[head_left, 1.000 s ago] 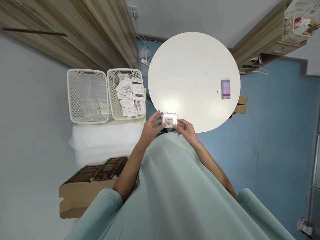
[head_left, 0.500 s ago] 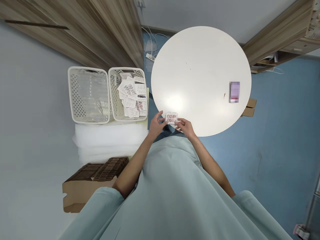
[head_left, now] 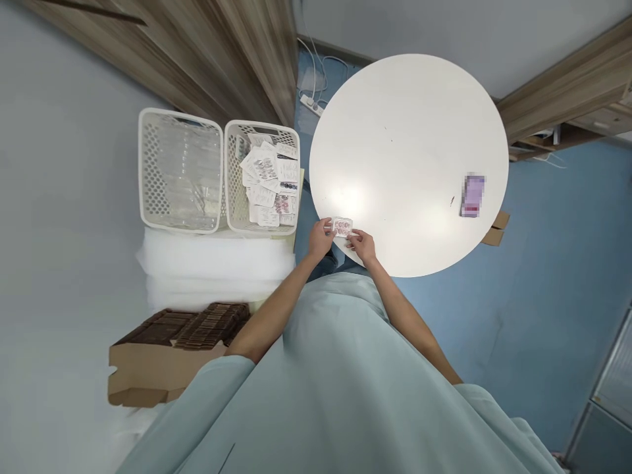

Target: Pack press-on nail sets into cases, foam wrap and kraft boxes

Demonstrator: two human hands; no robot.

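A small clear case with rows of pinkish pieces on a white card (head_left: 342, 227) is held over the near left edge of the round white table (head_left: 409, 131). My left hand (head_left: 322, 238) grips its left side, fingers closed on the edge. On the lower right corner, my right hand (head_left: 363, 245) pinches the same case between thumb and fingers. What the pieces are is too small to make out.
On the left, a white basket (head_left: 261, 232) holds many printed cards, some with coloured pieces. Beside it, another white basket (head_left: 143, 178) contains clear plastic packaging. White foam sheets (head_left: 212, 260) and a cardboard box (head_left: 148, 368) with brown packs lie nearer. A blurred purple object (head_left: 474, 192) rests on the table.
My left hand's fingers have closed in on the case's left side. Both hands and the case are slightly farther over the table; the whole view has shifted and turned a little.
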